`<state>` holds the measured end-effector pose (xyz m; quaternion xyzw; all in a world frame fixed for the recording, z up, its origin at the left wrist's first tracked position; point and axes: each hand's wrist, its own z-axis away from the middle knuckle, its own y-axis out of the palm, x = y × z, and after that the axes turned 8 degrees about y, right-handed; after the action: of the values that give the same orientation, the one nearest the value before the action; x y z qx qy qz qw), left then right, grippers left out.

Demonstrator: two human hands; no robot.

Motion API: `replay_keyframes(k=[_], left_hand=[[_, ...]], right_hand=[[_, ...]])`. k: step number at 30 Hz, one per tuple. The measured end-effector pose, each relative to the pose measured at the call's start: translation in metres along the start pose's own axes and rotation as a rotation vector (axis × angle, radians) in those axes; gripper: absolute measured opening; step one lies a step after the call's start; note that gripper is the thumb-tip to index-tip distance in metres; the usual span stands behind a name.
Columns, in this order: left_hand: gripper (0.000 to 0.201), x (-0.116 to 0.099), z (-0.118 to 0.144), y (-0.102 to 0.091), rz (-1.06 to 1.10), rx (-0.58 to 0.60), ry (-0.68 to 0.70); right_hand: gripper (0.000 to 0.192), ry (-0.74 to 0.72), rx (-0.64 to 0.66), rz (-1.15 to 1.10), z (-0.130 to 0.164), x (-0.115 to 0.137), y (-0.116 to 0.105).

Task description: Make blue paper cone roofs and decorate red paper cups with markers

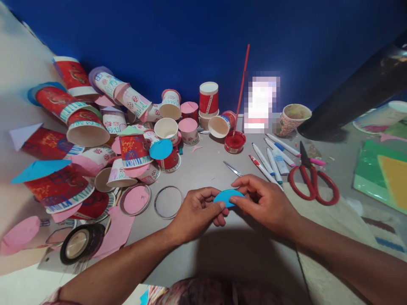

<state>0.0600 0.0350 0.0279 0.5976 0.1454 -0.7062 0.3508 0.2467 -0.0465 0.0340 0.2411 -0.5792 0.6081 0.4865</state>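
Note:
Between my two hands, over the front of the grey table, is a piece of blue paper with a curved upper edge, seemingly folded. My left hand pinches its left end between thumb and fingers. The right end is gripped by my right hand, its thumb lying on the front. Just left of my left hand lies a bare metal ring. A second ring lies around a pink paper disc. Small scissors rest beyond my hands, their lower part hidden by my right hand.
Decorated paper cups are heaped on the left, several with paper tops. A red paint pot holds an upright brush. Several markers and large red-handled scissors lie right. A black tape roll is front left.

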Motion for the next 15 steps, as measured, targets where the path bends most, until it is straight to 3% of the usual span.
replay_keyframes(k=[15], left_hand=[[0.033,-0.0025,0.0008,0.003,-0.041,-0.006,-0.019]], right_hand=[[0.022,0.002,0.009,-0.028,0.0018,0.0026,0.0016]])
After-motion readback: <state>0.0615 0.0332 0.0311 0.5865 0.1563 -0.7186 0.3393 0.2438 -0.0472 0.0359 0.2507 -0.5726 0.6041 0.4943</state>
